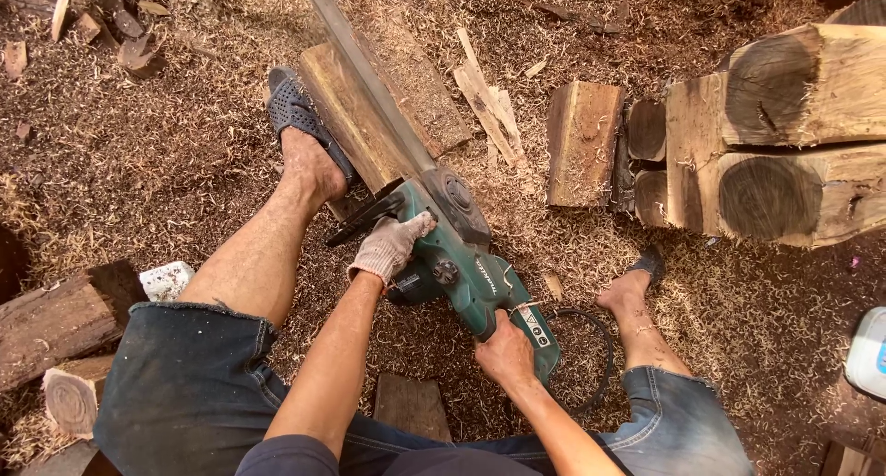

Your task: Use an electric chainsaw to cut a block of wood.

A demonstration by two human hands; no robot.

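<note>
An electric chainsaw [461, 264] is shown from above, held in both hands. Its body is dark green plastic with a black round cover near the base of the bar and a black knob on its side; a long grey guide bar [365, 79] runs up and away from the body. A black cable [600, 347] is seen looping from the rear of the saw, just right of the bare hand.

The left hand [392, 245], clad in a knitted work glove, is closed over the black front handle [369, 213] at the saw's forward end. The right hand [503, 351], bare, is wrapped tightly around the rear grip, nearest the person's body. The saw body thus lies between the two hands, with the bar extending well beyond the gloved hand.

The bar is laid along a brown wooden plank [346, 116], which lies ahead of the left hand. The far end of the plank is pinned by the left foot in a dark sandal [295, 111]. The right foot [628, 291] is placed to the right of the bare hand.

Sawdust and shavings [185, 144] cover the ground throughout. Squared timber blocks [784, 134] are stacked well to the right of the hands, and a short board [581, 139] lies between them and the plank.
</note>
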